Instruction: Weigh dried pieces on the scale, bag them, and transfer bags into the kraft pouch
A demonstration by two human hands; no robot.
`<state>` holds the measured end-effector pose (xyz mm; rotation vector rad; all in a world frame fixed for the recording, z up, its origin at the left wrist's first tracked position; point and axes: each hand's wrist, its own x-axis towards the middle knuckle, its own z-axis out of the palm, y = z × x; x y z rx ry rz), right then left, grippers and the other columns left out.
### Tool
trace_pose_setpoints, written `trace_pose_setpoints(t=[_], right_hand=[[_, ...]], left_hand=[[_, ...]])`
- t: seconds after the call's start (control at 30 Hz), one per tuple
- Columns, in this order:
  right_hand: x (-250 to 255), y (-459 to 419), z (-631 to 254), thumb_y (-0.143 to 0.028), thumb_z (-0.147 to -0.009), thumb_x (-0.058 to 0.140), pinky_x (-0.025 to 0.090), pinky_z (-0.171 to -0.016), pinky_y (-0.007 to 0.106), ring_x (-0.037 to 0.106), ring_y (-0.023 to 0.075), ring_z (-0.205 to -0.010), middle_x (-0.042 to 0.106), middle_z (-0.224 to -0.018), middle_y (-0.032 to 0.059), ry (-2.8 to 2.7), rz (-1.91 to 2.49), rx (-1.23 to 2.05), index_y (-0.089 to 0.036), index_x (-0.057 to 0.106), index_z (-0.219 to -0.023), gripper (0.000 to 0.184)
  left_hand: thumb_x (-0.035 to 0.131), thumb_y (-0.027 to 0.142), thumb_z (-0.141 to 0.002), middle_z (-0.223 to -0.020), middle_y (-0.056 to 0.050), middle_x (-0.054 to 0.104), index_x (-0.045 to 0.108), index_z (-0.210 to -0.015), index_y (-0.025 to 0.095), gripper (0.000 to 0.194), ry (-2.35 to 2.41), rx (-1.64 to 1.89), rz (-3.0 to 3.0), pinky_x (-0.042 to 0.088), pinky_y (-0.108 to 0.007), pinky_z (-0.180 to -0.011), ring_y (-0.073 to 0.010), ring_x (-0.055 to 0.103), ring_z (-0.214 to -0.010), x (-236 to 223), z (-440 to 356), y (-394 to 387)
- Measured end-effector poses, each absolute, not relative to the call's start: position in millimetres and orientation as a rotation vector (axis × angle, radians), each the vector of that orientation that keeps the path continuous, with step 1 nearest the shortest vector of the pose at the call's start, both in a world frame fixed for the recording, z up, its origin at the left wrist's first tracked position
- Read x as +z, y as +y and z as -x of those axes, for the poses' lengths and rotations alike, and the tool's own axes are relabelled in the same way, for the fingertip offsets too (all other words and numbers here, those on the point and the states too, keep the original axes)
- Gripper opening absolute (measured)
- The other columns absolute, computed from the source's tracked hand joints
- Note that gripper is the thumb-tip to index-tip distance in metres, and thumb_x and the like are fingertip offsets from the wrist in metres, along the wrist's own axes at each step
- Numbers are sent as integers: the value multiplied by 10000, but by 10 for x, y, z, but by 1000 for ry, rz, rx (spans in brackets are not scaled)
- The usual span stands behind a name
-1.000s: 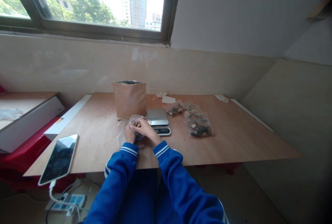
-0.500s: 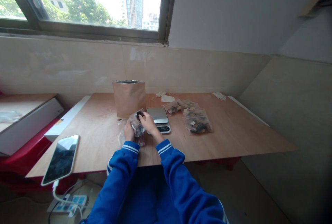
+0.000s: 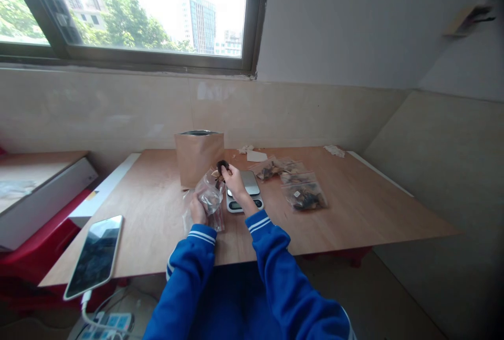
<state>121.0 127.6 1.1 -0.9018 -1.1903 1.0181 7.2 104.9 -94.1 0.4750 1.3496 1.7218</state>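
My right hand (image 3: 235, 181) is closed on a small clump of dark brown and tan pieces that look like dried mushrooms (image 3: 222, 165), raised just above the mouth of a clear plastic bag (image 3: 210, 199). The fingers of my left hand (image 3: 198, 210) are closed on that crinkled bag and keep it up off the table. More clear plastic lies beneath it. Partly behind my right hand and wrist is a small digital scale (image 3: 233, 206) with a metal plate. A brown kraft paper pouch (image 3: 199, 160) stands upright with its top open, behind the plastic bag.
Right of the scale lie several clear zip bags (image 3: 305, 195) of dark and tan dried pieces. A white card (image 3: 256, 156) and crumpled scraps (image 3: 334, 151) are at the back. A phone (image 3: 94, 256) on a charging cable rests at the table's front left corner.
My right hand has lifted the dark clump up and right, out of the plastic bag's mouth. My left hand still holds the bag. The view has tilted up slightly.
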Motion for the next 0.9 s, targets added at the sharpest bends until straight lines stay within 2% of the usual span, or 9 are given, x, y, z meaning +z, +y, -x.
trace_pose_setpoints(t=[0.17, 0.27, 0.43, 0.57, 0.73, 0.9], right_hand=[[89, 1347, -1191, -510, -757, 674, 526, -700, 281, 653, 177, -753, 724, -815, 62, -1171, 848, 1082, -155, 659, -827, 362], [222, 1454, -1173, -522, -779, 644, 526, -677, 277, 646, 176, -752, 715, -823, 65, -1183, 848, 1063, -148, 653, -859, 382], [766, 1800, -1086, -429, -930, 466, 516, -795, 301, 638, 188, -898, 691, -986, 100, -1390, 923, 711, -146, 604, -983, 319], [1127, 2083, -906, -329, -991, 378, 444, -941, 314, 579, 196, -1049, 629, -1116, 125, -1643, 1025, 345, -150, 569, -1065, 272], [1139, 2191, -713, -257, -993, 385, 395, -971, 333, 534, 220, -1043, 602, -1081, 121, -1922, 1027, 116, -152, 594, -1018, 235], [1208, 2193, -667, -260, -1011, 332, 384, -971, 328, 519, 217, -1046, 578, -1104, 130, -1789, 1025, 69, -133, 565, -1070, 272]], left_hand=[[375, 304, -920, -920, -101, 736, 700, -984, 105, 386, 1239, 1728, -448, 529, -290, -831, -186, 697, -875, -886, -102, 1015], [369, 304, -924, -980, -112, 735, 696, -1000, 105, 390, 1206, 1732, -434, 529, -301, -856, -192, 698, -905, -853, -113, 988], [396, 315, -924, -999, -141, 730, 688, -993, 85, 378, 1205, 1727, -411, 518, -330, -897, -227, 688, -971, -814, -118, 947], [414, 341, -920, -944, -143, 736, 694, -962, 87, 381, 1210, 1720, -407, 532, -364, -881, -246, 698, -932, -769, -126, 915], [401, 323, -927, -945, -127, 738, 707, -935, 102, 377, 1204, 1717, -427, 529, -365, -892, -235, 697, -919, -721, -134, 897], [398, 318, -929, -984, -118, 735, 706, -934, 113, 370, 1200, 1713, -443, 524, -352, -903, -224, 693, -946, -693, -147, 880]])
